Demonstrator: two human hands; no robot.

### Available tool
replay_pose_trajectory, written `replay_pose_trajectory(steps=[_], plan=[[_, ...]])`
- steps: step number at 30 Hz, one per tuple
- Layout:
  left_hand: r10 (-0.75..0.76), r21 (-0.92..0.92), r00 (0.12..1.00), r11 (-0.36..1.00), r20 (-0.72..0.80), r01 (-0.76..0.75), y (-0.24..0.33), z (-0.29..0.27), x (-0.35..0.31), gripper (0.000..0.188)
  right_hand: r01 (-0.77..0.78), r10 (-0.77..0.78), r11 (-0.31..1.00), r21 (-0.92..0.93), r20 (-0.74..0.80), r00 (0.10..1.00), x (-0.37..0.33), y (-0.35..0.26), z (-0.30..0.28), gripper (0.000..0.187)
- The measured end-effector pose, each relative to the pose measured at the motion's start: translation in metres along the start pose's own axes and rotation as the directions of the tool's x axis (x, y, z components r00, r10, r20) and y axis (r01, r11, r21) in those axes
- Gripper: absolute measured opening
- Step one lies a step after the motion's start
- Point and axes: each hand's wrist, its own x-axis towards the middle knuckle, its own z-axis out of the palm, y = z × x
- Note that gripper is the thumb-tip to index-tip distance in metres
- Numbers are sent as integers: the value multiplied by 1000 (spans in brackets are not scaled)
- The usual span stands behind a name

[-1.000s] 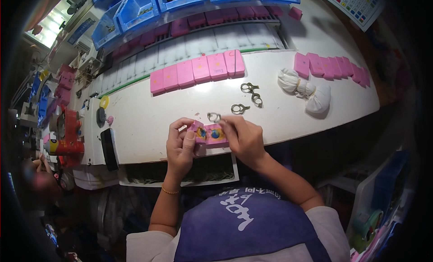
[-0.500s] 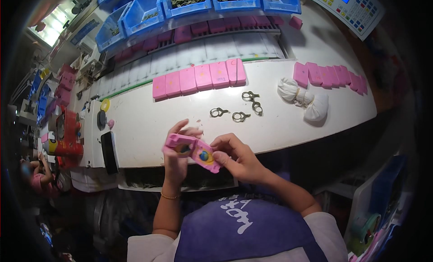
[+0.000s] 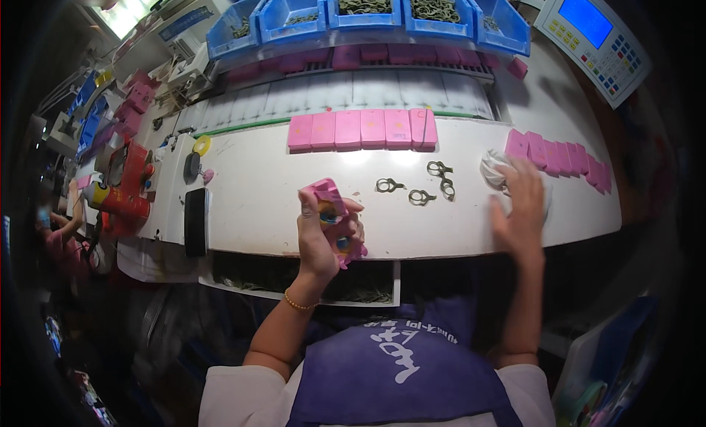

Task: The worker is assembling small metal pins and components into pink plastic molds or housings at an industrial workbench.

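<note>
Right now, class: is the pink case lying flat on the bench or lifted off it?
Lifted: the left hand holds the pink case tilted above the white bench.

Single head cam, fisheye, looking steeply down over the table (image 3: 456, 228) from close above; forearms enter from bottom edge.

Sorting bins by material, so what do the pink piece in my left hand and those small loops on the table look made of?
The pink piece looks like matte moulded plastic: flat even colour. The loops look like dull dark metal: thin bent outlines, though too small to be sure.
</note>
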Motion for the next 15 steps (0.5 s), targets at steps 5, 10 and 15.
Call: replay_pose_trajectory(steps=[5, 10, 15], plan=[[79, 292, 996, 952, 50, -90, -1, 2, 5, 85, -69, 25, 989, 129, 315, 949, 0, 64, 4, 56], [208, 462, 976, 861, 62, -213, 1, 10, 12, 83, 50, -58, 959, 280, 17, 998, 1, 24, 1, 60], [185, 424, 978, 881, 99, -210, -3, 14, 12, 72, 431, -419, 822, 371, -119, 900, -8, -107, 9, 38]])
